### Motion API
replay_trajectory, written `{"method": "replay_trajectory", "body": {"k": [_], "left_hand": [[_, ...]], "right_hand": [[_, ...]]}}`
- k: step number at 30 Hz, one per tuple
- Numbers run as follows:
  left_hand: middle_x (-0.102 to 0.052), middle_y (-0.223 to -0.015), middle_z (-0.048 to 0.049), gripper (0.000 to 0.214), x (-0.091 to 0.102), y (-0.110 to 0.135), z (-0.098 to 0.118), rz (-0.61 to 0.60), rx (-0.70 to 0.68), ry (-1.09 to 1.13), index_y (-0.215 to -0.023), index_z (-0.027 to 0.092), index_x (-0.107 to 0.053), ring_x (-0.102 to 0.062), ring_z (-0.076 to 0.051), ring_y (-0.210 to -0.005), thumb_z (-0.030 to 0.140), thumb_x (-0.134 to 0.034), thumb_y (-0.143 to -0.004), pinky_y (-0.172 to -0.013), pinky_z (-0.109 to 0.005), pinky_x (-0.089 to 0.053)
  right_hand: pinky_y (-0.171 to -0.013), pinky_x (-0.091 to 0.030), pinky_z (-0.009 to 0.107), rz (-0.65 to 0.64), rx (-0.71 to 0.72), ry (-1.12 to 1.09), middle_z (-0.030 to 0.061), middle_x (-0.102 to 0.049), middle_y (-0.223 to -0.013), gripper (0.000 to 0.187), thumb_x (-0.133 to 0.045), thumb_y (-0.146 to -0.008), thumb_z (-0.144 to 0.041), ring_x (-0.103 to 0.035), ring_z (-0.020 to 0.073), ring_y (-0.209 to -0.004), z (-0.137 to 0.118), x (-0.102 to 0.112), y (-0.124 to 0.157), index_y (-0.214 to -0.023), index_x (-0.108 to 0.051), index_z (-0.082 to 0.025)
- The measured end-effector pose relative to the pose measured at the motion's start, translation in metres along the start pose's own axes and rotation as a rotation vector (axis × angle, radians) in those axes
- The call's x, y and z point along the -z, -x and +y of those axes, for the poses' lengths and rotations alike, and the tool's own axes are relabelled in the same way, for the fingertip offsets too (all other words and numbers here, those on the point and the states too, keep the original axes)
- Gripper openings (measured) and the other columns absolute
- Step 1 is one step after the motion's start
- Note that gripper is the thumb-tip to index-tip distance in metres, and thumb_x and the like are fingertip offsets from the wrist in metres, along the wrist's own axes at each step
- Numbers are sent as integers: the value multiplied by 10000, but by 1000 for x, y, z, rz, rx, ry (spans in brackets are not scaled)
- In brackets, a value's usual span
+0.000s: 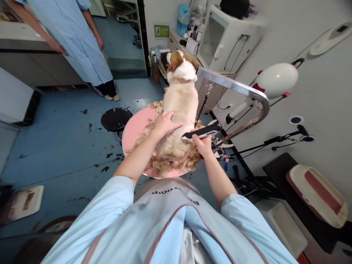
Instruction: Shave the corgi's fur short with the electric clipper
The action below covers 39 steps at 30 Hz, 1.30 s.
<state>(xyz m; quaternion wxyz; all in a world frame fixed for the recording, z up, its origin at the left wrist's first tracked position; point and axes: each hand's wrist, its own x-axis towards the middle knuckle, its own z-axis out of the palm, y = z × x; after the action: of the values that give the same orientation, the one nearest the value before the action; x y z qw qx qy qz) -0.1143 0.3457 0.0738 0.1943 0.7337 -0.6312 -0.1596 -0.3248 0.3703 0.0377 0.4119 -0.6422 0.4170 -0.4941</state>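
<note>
A white and tan dog (181, 95) sits on a round pink grooming table (135, 128), facing away from me. My left hand (165, 123) lies flat on the dog's back, fingers spread. My right hand (202, 143) is wrapped round a black and silver clipper (202, 131), whose blade end touches the dog's lower back. Cut tan fur (167, 163) is heaped around the dog's rear on the table.
A curved metal grooming arm (242, 90) arches over the table's right side. A black stool (116, 119) stands left of the table. Another person in a light blue gown (79, 40) stands at the back left. Fur clumps litter the blue floor (68, 139). A dryer on a stand (277, 79) is at right.
</note>
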Motion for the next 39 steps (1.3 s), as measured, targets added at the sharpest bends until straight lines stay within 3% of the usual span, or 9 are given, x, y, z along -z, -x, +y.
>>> {"method": "replay_trajectory", "body": {"k": [2, 7, 9, 14, 23, 27, 32, 36, 39], "left_hand": [[-584, -1378, -119, 808, -1, 0, 2, 9, 3, -20, -1407, 234, -563, -526, -344, -1284, 714, -636, -761, -1137, -445, -329], [-599, -1341, -122, 794, -5, -1, -1, 24, -6, -29, -1393, 242, -577, -547, -346, -1252, 723, -632, -763, -1102, -449, -369], [-603, -1331, -124, 784, -6, -1, -3, 44, -15, -33, -1384, 239, -586, -551, -347, -1243, 723, -627, -769, -1102, -455, -368], [-630, -1259, -129, 730, -6, -2, -1, 67, -3, -60, -1320, 230, -628, -572, -336, -1200, 726, -613, -783, -1104, -465, -355], [-623, -1250, -135, 723, -7, 1, -2, 86, 13, -51, -1284, 221, -631, -547, -344, -1219, 745, -595, -787, -1106, -468, -332], [-618, -1249, -144, 717, -7, 1, -3, 74, 10, -36, -1278, 215, -631, -546, -354, -1221, 744, -583, -796, -1104, -478, -333], [-567, -1356, -151, 793, 2, 5, -14, 9, -5, 12, -1389, 213, -555, -514, -370, -1274, 725, -605, -785, -1111, -482, -345], [-311, -1612, -126, 1073, 11, 15, -29, -233, -240, 70, -1566, 246, -315, -331, -368, -1453, 681, -732, -679, -1171, -444, -297], [-256, -1636, -124, 1088, 8, 22, -32, -187, -264, 37, -1567, 252, -316, -263, -380, -1485, 652, -767, -661, -1211, -477, -215]], "right_hand": [[-765, -574, 358, 9, -8, 3, 37, -718, -842, 223, -721, -764, -390, -678, 203, -758, -1, -3, -5, -883, -673, -207], [-768, -582, 363, -180, -33, 69, 28, -715, -821, 225, -748, -733, -357, -684, 211, -771, -2, -9, 15, -884, -693, -199], [-779, -583, 370, -152, -32, 56, 30, -716, -837, 243, -750, -736, -370, -689, 211, -778, -3, -10, 20, -897, -693, -197], [-854, -585, 396, 118, -32, 19, 60, -730, -873, 259, -711, -789, -411, -709, 220, -818, -2, -20, 10, -911, -670, -187], [-876, -583, 414, 86, -67, 74, 73, -752, -892, 268, -720, -775, -406, -718, 241, -847, -1, -40, 39, -916, -679, -183], [-816, -590, 396, 38, -64, 108, 57, -739, -847, 263, -715, -772, -407, -708, 237, -805, 0, -43, 48, -913, -685, -187], [-774, -596, 398, -75, 36, 119, 47, -719, -861, 283, -756, -748, -409, -702, 234, -785, 11, -43, 67, -926, -663, -210], [-902, -573, 455, 164, 144, 39, 62, -705, -971, 337, -730, -800, -447, -701, 246, -914, 13, -42, 68, -1024, -603, -229], [-925, -565, 458, 194, 113, 75, 69, -691, -968, 344, -703, -824, -479, -693, 244, -928, 12, -47, 61, -1025, -581, -228]]}}
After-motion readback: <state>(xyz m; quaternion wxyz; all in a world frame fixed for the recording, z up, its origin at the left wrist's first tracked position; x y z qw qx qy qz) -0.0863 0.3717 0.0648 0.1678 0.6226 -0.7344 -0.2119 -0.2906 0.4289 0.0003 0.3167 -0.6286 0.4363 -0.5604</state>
